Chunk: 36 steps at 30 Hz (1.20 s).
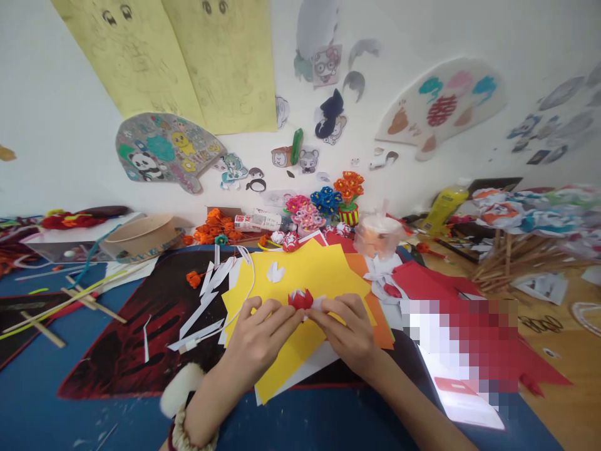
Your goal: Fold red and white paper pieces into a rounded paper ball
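Observation:
A small red-and-white folded paper piece (301, 299), shaped like a flower bud with pointed tips, is pinched low between my two hands. My left hand (263, 335) grips it from the left, thumb and fingers together. From the right, my right hand (346, 331) pinches its lower side, with a bit of white paper showing by the fingertips. Beneath both hands lie yellow paper sheets (300, 269), stacked over white and orange ones. A small white folded paper piece (275, 272) rests on the yellow, up and left of the bud.
A white cable (230, 322) and white paper strips (201, 310) lie left of the sheets. Behind stand blue craft flowers (326, 199) and a plastic cup (377, 235). Red paper (432, 282) and a partly blurred lit screen (460, 388) are at right. Sticks (75, 300) lie far left.

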Motion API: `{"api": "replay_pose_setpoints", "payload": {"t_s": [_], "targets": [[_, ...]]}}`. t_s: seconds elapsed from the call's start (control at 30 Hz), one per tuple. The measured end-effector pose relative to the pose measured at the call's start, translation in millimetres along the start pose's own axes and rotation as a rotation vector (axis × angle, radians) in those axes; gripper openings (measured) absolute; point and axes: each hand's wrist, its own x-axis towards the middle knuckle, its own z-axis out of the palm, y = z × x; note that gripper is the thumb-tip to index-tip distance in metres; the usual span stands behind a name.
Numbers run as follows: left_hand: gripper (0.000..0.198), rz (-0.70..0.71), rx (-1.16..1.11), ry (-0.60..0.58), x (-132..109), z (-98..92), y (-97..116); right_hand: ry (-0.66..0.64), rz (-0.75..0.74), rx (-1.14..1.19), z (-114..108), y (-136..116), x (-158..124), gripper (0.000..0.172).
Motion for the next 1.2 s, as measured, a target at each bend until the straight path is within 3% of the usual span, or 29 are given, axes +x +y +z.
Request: {"api": "replay_pose_setpoints", "payload": {"t_s": [0.2,0.5,0.93,1.2], "targets": [[0.022,0.046,0.217,0.043,-8,15.4,2,-0.074,-0.019,-0.034,10,3,-1,0.017],[0.016,0.006,0.157,-0.061,-13,27.0,3,-0.317,-0.059,-0.052,18,8,-9,0.026],[0.019,-0.045,0.281,-0.083,-13,25.3,9,-0.285,0.110,0.024,19,4,-4,0.022],[0.029,0.132,0.311,-0.111,-11,19.0,2,-0.304,-0.100,-0.016,18,7,0,0.035]]}}
